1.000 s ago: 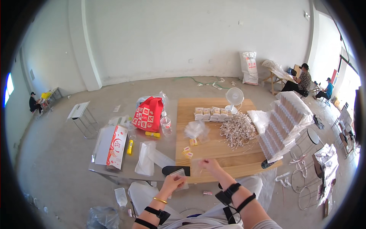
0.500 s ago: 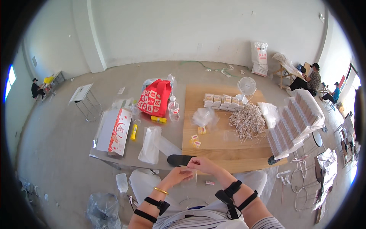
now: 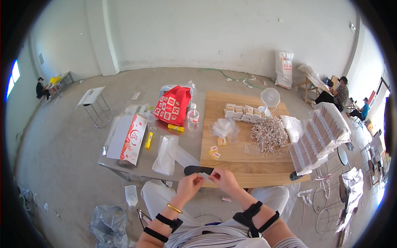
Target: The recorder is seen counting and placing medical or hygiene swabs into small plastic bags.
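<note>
My left hand [image 3: 190, 185] and my right hand [image 3: 223, 179] meet at the table's front edge, both with fingers pinched. Between them is a thin see-through piece that looks like a small clear plastic bag [image 3: 205, 176]; it barely shows. Just beyond the fingertips lies a dark, flat strip with a rounded end [image 3: 194, 170]. On the wooden board [image 3: 244, 167] ahead are a heap of loose cotton swabs [image 3: 269, 134], a row of packed swab bundles [image 3: 244, 113], a pile of clear bags [image 3: 225, 127] and some small yellow-and-white cards [image 3: 214, 152].
A tall stack of white packs [image 3: 318, 138] and a small white fan [image 3: 270, 98] stand on the right. Leftward are a red bag [image 3: 173, 105], a water bottle [image 3: 193, 118], a white-and-red box [image 3: 131, 140], yellow tubes [image 3: 149, 140] and plastic film [image 3: 165, 156]. Other people sit far off.
Both hands have moved slightly up toward the table edge, and the fingertips have drawn a little apart. The clear piece that hung below them is now between the fingers. The view has shifted slightly.
</note>
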### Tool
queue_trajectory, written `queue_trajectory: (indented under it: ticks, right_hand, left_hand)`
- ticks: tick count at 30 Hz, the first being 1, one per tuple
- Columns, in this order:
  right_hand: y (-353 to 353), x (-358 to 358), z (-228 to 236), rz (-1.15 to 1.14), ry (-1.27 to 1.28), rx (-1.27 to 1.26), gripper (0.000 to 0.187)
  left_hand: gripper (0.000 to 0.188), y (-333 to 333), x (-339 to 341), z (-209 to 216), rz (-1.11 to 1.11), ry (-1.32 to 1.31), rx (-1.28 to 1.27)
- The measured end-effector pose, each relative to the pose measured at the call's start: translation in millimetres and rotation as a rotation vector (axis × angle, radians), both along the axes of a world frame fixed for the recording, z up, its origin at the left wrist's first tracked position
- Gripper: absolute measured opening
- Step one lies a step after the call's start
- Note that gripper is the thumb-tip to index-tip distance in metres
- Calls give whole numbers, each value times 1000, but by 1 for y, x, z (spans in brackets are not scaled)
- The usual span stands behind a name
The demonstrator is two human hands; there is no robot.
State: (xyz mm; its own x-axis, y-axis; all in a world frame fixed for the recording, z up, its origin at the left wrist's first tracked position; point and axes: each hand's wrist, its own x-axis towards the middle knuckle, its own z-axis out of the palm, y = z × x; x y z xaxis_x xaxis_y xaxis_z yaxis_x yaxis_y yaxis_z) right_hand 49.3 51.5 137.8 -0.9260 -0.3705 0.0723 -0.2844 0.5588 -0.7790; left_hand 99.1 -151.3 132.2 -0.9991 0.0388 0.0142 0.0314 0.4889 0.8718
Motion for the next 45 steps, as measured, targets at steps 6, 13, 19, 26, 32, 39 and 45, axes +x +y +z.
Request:
queue_trajectory:
  ticks: [6, 13, 19, 26, 32, 39, 45]
  right_hand:
    - [-14, 14, 11, 10, -32, -57, 10]
    - [-17, 17, 14, 2, -29, -121, 13]
    - [-14, 8, -2, 109, -369, -334, 20]
    - [-11, 7, 4, 16, -414, -286, 19]
    - [-18, 13, 21, 195, -714, -544, 15]
    - [-22, 13, -2, 128, -632, -483, 13]
    - [-29, 8, -31, 134, -590, -452, 14]
  left_hand:
    - [23, 4, 3, -27, 6, 6, 209]
    - [21, 4, 4, -11, -34, 23, 410]
    - [25, -13, 6, -10, -64, -24, 276]
    - [78, -13, 22, 30, 38, 516, -229]
    - [104, -19, 17, 36, -186, 271, -49]
    - [79, -32, 19, 29, -213, 473, -279]
    - [63, -41, 22, 21, -190, 318, -255]
